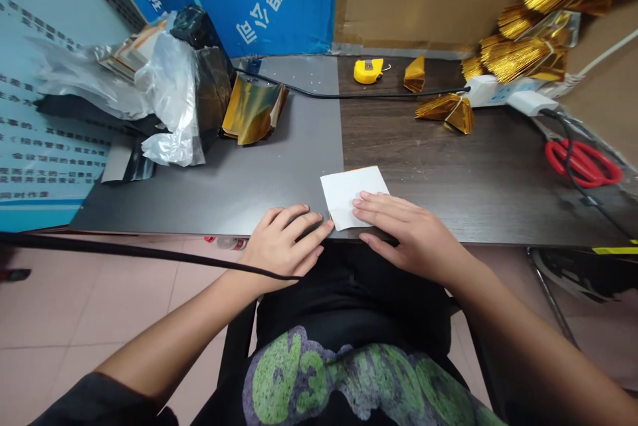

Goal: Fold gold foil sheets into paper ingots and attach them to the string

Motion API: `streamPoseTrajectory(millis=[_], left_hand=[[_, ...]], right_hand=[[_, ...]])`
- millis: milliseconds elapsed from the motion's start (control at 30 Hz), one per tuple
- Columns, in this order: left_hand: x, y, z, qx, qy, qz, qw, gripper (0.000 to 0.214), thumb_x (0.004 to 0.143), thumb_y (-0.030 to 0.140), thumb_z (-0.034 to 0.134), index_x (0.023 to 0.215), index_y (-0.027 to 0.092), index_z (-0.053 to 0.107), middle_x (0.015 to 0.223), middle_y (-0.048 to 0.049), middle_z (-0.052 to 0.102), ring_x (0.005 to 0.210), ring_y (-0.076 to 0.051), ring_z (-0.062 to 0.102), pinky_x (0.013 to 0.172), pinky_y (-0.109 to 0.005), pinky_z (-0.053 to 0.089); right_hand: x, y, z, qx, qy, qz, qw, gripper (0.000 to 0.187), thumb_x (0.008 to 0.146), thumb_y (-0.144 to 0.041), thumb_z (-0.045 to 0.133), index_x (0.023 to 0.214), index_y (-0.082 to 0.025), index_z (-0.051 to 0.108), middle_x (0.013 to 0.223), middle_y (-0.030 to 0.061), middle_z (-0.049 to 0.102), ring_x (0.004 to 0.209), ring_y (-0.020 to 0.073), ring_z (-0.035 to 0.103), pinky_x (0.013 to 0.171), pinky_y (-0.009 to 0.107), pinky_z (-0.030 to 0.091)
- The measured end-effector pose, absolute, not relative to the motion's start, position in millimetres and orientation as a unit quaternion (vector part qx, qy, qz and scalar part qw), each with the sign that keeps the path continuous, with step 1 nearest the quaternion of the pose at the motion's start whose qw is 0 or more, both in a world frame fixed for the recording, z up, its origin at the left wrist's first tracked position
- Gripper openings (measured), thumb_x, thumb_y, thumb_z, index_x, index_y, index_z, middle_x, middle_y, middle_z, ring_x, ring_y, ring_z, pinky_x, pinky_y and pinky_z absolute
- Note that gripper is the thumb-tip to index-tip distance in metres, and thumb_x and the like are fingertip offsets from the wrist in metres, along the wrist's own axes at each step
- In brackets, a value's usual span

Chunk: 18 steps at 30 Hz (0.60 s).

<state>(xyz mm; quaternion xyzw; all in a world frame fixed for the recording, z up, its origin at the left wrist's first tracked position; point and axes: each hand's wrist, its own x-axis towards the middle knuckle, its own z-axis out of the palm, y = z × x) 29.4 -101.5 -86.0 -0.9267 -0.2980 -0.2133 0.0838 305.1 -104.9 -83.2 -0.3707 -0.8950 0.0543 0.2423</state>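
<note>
A white square sheet of paper (pixel 353 191) with a thin gold edge lies flat near the front edge of the dark table (pixel 249 180). My right hand (pixel 406 233) rests on the sheet's near right corner, fingers stretched out and lying flat. My left hand (pixel 286 243) lies flat on the table just left of the sheet, its fingertips touching the sheet's near left corner. Neither hand grips anything.
A stack of gold foil sheets (pixel 254 110) sits beside crumpled plastic bags (pixel 169 94) at back left. Folded gold pieces (pixel 448 110), a yellow tape measure (pixel 367 70), a white power strip (pixel 498 90) and red scissors (pixel 581 161) are at back right. A black cable (pixel 149 253) crosses my left arm.
</note>
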Motion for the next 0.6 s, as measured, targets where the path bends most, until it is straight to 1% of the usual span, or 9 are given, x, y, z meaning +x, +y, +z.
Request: streamPoseTrajectory(millis=[133,200,300,400,533,600], left_hand=[[31.6,-101.6,-87.2,-0.923,-0.309,-0.219,0.072,0.029,0.091,0.026,0.064,0.119,0.019,0.067,0.114,-0.0052,0.073,0.113,-0.024,0.062,0.089,-0.037,0.047],[32.2,-101.6,-88.2,-0.923,-0.310,-0.217,0.067,0.034,0.092,0.029,0.063,0.124,0.019,0.065,0.114,-0.0054,0.072,0.114,-0.024,0.060,0.089,-0.037,0.046],[32.7,-102.0,-89.2,-0.927,-0.309,-0.196,0.085,0.042,0.092,0.037,0.064,0.132,0.025,0.062,0.115,-0.0034,0.071,0.113,-0.025,0.059,0.085,-0.038,0.043],[33.4,-102.5,-89.1,-0.930,-0.308,-0.175,0.101,0.042,0.093,0.043,0.063,0.133,0.029,0.062,0.117,-0.0022,0.071,0.113,-0.025,0.058,0.084,-0.040,0.041],[34.5,-102.5,-89.0,-0.935,-0.301,-0.158,0.098,0.043,0.095,0.043,0.059,0.134,0.026,0.061,0.126,-0.0017,0.070,0.115,-0.025,0.057,0.086,-0.040,0.040],[34.5,-102.4,-89.9,-0.937,-0.296,-0.158,0.099,0.043,0.096,0.042,0.058,0.134,0.024,0.062,0.133,-0.0018,0.068,0.117,-0.024,0.058,0.088,-0.041,0.041]], right_hand=[[302.1,-106.8,-81.8,-0.350,-0.910,0.002,0.223,0.032,0.099,-0.021,0.059,0.127,-0.012,0.068,0.129,0.0138,0.071,0.127,0.0296,0.064,0.107,0.049,0.056],[302.1,-106.5,-81.8,-0.346,-0.913,-0.002,0.219,0.031,0.098,-0.021,0.059,0.126,-0.012,0.069,0.128,0.0145,0.071,0.127,0.0309,0.064,0.106,0.050,0.056],[303.5,-105.3,-81.5,-0.344,-0.913,0.003,0.218,0.031,0.098,-0.020,0.059,0.126,-0.010,0.069,0.127,0.0156,0.071,0.127,0.0317,0.063,0.106,0.051,0.056],[301.4,-106.8,-79.8,-0.346,-0.914,0.004,0.212,0.031,0.098,-0.019,0.058,0.126,-0.010,0.068,0.128,0.0162,0.071,0.127,0.0317,0.064,0.106,0.052,0.056],[286.7,-116.3,-78.0,-0.378,-0.902,-0.018,0.206,0.029,0.099,-0.023,0.057,0.121,-0.007,0.067,0.134,0.0175,0.067,0.133,0.0351,0.058,0.110,0.056,0.051],[278.1,-122.2,-78.8,-0.397,-0.894,-0.034,0.205,0.032,0.099,-0.024,0.056,0.123,-0.005,0.065,0.136,0.0182,0.066,0.133,0.0348,0.058,0.110,0.053,0.052]])
